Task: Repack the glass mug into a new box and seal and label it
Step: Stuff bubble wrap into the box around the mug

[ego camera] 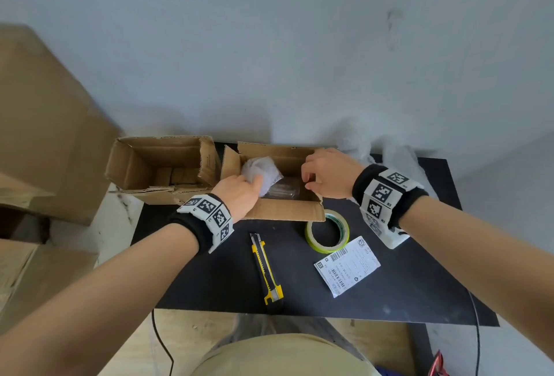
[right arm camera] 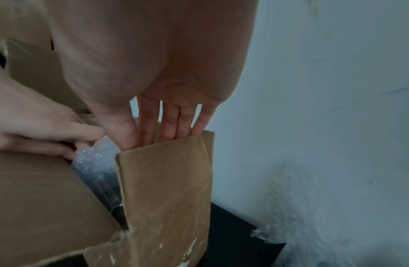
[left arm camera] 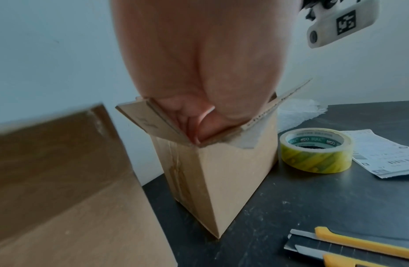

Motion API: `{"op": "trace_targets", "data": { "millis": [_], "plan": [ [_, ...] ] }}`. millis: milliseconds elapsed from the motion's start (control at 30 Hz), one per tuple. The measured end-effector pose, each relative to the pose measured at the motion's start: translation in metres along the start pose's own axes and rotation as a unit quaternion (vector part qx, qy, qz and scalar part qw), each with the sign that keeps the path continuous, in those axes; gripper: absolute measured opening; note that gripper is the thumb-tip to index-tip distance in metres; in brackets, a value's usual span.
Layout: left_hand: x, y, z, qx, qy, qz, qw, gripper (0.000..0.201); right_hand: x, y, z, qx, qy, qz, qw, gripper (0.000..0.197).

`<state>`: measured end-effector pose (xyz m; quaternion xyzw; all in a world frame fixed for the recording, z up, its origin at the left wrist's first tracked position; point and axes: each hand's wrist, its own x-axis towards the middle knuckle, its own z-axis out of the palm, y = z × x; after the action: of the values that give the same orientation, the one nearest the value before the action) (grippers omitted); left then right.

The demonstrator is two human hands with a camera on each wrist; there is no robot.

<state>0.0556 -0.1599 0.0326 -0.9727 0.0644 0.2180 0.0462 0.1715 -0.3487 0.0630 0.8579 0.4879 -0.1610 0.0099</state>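
A glass mug (ego camera: 284,191), partly wrapped in bubble wrap (ego camera: 260,169), lies inside the open cardboard box (ego camera: 287,212) on the black table (ego camera: 395,288). My left hand (ego camera: 254,184) reaches in from the left and grips the wrapped end; the right wrist view shows its fingers (right arm camera: 84,134) on the bubble wrap (right arm camera: 96,159). My right hand (ego camera: 307,178) is at the box's right end. Its straight fingers (right arm camera: 169,126) dip inside behind the upright right flap (right arm camera: 167,189) and hold nothing. The left wrist view shows only the palm (left arm camera: 199,72) over the box (left arm camera: 228,180).
A yellow-green tape roll (ego camera: 327,231), a yellow utility knife (ego camera: 266,267) and a shipping label (ego camera: 347,266) lie in front of the box. A second open box (ego camera: 162,165) stands to its left, loose bubble wrap (ego camera: 377,150) at back right, large cartons (ego camera: 45,135) at far left.
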Motion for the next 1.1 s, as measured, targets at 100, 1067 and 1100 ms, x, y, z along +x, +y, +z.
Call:
{"op": "trace_targets", "data": {
  "millis": [100,1067,1100],
  "plan": [
    [0.0,-0.002,0.0,-0.022,0.024,-0.009,0.999,0.07,-0.005,0.003,-0.001,-0.002,-0.004,0.013,1.0,0.017],
    [0.0,-0.014,0.012,0.138,0.019,0.027,0.99,0.031,-0.025,-0.001,0.037,0.143,0.119,0.084,0.979,0.018],
    [0.0,-0.013,0.01,0.132,0.02,0.025,0.991,0.03,-0.026,-0.002,0.037,0.14,0.118,0.085,0.979,0.019]
  ]
}}
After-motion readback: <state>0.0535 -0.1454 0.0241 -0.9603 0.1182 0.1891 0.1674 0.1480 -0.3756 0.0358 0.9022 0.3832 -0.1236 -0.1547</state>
